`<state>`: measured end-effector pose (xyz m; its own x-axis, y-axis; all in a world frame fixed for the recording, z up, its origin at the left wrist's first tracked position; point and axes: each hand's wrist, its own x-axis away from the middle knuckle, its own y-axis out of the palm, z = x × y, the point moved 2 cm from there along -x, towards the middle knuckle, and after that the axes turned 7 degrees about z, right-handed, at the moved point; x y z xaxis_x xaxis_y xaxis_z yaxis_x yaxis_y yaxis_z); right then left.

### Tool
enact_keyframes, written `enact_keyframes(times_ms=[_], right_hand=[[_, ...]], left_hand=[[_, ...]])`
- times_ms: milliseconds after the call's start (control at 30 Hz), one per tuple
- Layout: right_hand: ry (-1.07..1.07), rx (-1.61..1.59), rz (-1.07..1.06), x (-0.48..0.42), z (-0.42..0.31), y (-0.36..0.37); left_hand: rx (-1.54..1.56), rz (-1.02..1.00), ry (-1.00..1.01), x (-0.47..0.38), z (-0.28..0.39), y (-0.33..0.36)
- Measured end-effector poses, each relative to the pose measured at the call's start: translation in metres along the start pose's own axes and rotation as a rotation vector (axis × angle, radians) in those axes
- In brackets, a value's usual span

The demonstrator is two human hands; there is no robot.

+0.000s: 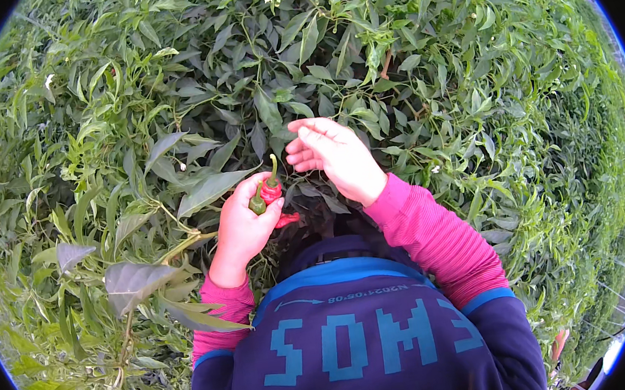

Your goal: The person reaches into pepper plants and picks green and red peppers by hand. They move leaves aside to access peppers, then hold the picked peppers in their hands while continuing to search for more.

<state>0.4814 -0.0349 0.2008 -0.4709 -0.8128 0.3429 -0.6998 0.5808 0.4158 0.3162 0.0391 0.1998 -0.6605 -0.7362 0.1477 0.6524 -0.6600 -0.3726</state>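
Note:
My left hand (245, 224) is closed around several chili peppers. A wrinkled red pepper (271, 190) with a long green stem pokes up past the thumb. Beside it shows the green tip of another pepper (257, 202), and a red pepper end (288, 220) sticks out below the thumb. The palm hides the rest of them. To the right, my right hand (337, 159) hovers before the leaves, its fingers slightly bent and partly apart, with nothing seen in it.
Dense pepper plants (298, 44) with small white flowers surround me. A branch (187, 243) with broad leaves crosses close to my left forearm, and a large leaf (216, 190) lies near that hand. Thin stems (387, 66) show among the foliage ahead.

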Motion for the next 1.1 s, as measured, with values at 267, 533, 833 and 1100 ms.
enact_keyframes(times_ms=[267, 533, 833, 1100], right_hand=[[0.127, 1.274, 0.008, -0.149, 0.115, -0.072], [-0.213, 0.509, 0.259, -0.163, 0.031, -0.187], [0.065, 0.428, 0.445, -0.165, -0.054, -0.198], [0.15, 0.22, 0.356, -0.169, -0.059, -0.225]], left_hand=[[-0.046, 0.186, -0.031, -0.001, 0.0, 0.007], [0.045, 0.376, -0.052, 0.0, -0.021, 0.002], [0.103, 0.408, -0.065, 0.0, -0.021, 0.004], [0.151, 0.504, -0.02, -0.001, -0.026, 0.006]])
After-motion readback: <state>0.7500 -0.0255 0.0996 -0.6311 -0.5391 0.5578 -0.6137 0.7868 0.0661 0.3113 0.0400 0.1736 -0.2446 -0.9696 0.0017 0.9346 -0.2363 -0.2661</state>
